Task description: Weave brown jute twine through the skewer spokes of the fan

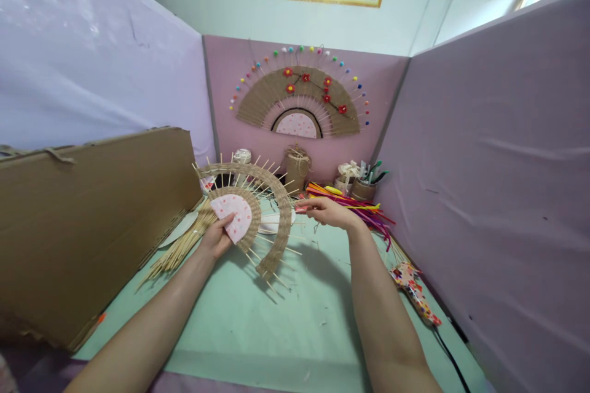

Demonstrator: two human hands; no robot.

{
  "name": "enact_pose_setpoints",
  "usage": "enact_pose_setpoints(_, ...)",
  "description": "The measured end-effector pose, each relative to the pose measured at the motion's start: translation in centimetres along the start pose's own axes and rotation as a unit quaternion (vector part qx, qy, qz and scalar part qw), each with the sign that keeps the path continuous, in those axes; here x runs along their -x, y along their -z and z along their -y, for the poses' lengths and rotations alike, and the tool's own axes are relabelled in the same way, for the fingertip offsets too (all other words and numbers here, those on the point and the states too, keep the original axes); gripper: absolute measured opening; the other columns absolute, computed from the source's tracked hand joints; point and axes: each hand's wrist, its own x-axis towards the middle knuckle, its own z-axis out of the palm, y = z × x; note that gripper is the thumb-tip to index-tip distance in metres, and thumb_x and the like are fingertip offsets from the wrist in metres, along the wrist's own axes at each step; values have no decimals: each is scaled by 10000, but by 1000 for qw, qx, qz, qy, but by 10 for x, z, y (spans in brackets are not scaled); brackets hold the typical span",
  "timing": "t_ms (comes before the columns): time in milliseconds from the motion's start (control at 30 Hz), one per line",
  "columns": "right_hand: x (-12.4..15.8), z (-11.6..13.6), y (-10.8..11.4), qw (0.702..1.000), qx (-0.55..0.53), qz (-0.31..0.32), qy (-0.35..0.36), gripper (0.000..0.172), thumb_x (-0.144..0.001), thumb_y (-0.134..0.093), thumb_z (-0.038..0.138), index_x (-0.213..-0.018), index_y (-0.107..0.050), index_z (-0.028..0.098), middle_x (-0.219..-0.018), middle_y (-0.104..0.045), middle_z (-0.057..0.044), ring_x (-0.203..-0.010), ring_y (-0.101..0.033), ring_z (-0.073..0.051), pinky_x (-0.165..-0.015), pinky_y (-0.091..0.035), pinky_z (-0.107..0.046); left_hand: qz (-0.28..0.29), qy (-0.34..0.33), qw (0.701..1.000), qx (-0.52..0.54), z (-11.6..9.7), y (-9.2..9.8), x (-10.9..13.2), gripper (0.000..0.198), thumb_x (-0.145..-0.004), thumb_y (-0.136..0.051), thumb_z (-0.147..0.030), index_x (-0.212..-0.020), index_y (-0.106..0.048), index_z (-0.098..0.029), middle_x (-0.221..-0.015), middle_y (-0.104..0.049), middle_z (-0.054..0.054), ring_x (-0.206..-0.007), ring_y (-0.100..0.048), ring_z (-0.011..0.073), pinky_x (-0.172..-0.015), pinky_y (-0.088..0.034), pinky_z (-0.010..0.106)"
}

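1. The left hand gripped the half-made fan at its pink centre piece, thumb pressed on the front and fingers hidden behind it.
2. The half-made fan was held upright above the green table top. It was not resting on it. 2 woven brown bands arched over the pink centre, and thin sticks poked out past the outer band.
3. The right hand sat just right of the half-made fan, level with its outer band. The fingertips were drawn together in a pinch on something thin. It was too small to identify.
4. Left of the half-made fan, a bundle of loose sticks lay on the table top, partly under the fan's lower edge.
5. Further left of the half-made fan, a large cardboard sheet leaned against the partition.
6. Right of the half-made fan, behind the right hand, lay a heap of coloured strips.
7. Behind the half-made fan stood a spool of twine and a cup of tools.
8. Above and behind the half-made fan, a finished fan with red flowers hung on the pink back wall.
9. Well right of the half-made fan and nearer the camera, a patterned object lay at the table edge.
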Motion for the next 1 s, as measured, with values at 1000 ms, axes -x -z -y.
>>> enact_pose_setpoints(1000,-5,-4,-9,991,-122,35,42,377,-717,-624,351,-1046,-678,175,-787,-614,-8,-593,-405,-69,-536,-338,-210,-9,-35,999,41,-5,-6,7,442,-830,-450,-9,-1248,-530,-131,-983,-714,105,-947,-659,182,-942,-468,339)
